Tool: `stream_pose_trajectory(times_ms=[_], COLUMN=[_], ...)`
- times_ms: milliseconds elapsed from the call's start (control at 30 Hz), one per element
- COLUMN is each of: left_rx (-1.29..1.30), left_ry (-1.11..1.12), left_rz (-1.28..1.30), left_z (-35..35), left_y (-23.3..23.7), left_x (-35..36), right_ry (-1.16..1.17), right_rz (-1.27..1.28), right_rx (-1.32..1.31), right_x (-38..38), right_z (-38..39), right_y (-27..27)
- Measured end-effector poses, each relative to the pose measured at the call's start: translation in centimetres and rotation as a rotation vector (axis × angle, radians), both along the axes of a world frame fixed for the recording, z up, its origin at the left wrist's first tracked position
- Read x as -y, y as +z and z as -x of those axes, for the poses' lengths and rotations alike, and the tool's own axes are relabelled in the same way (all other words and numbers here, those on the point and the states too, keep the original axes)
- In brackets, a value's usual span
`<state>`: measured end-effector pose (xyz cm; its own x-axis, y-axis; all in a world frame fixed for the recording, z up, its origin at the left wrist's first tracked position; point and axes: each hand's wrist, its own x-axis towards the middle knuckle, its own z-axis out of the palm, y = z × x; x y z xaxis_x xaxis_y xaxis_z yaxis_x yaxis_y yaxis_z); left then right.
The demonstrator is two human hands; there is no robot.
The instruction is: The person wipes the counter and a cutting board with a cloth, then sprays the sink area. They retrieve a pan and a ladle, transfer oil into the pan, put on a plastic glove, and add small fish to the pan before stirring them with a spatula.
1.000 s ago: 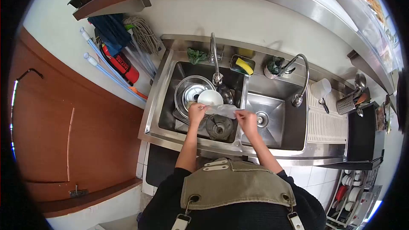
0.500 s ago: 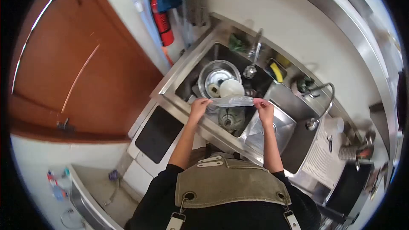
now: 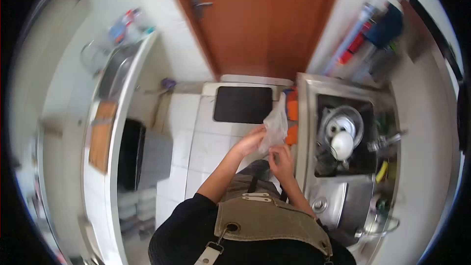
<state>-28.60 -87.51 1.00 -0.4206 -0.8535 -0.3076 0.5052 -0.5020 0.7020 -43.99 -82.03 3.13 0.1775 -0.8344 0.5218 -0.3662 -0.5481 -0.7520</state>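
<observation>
A thin, translucent plastic bag [image 3: 275, 125] hangs between my hands, above the floor left of the sink. My left hand [image 3: 251, 141] grips its left side, with part of the fingers hidden behind the film. At the bag's lower edge, my right hand [image 3: 281, 162] pinches the plastic with curled fingers. Inside the dark sink basin [image 3: 321, 110] to the right, a metal bowl [image 3: 360, 120] stands beside a white bowl [image 3: 342, 146] and some glassware.
A black mat [image 3: 243, 104] lies on the tiled floor before the brown door [image 3: 265, 29]. Orange items [image 3: 292, 108] sit against the sink counter. On the left are a counter with a wooden board [image 3: 103, 137] and a grey bin [image 3: 156, 157] with a black top.
My view and body have turned left, away from the sink towards the door and floor. The bag, earlier stretched flat over the basin, now hangs looser, and my hands are closer together.
</observation>
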Motion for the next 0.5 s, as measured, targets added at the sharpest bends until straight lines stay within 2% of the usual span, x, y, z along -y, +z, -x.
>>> stream_pose_trajectory(times_ms=[33, 100, 167, 233, 333, 400, 467, 500], left_rx=[0.006, 0.018, 0.029, 0.037, -0.120, -0.274, -0.228, -0.330], left_ry=[0.106, 0.110, 0.319, 0.483, 1.135, 1.326, 1.497, 1.653], left_rz=[-0.001, 0.020, -0.034, -0.113, -0.251, -0.446, -0.433, -0.479], left_z=[-1.9, -5.3, -7.6, -10.2, -13.9, -19.6, -25.4, -27.2], left_y=[-0.8, -2.3, -4.5, -6.5, -10.1, -21.8, -21.6, -17.0], left_x=[-2.4, -7.5, -11.9, -17.6, -24.1, -28.4, -33.2, -33.3], right_ry=[0.049, 0.220, 0.252, 0.423, 0.717, 0.837, 0.963, 0.988], right_rz=[-0.047, -0.115, -0.438, -0.550, -0.426, -0.443, -0.474, -0.451], right_rx=[0.015, 0.032, 0.223, 0.166, -0.097, -0.126, -0.202, -0.220], right_x=[-0.9, -2.7, -4.3, -6.7, -9.4, -11.7, -13.2, -13.4], right_z=[-1.2, -4.3, -8.3, -12.1, -16.8, -19.4, -21.5, -22.2], right_y=[-0.4, -1.8, -4.0, -5.2, -2.3, -2.5, -3.8, -4.1])
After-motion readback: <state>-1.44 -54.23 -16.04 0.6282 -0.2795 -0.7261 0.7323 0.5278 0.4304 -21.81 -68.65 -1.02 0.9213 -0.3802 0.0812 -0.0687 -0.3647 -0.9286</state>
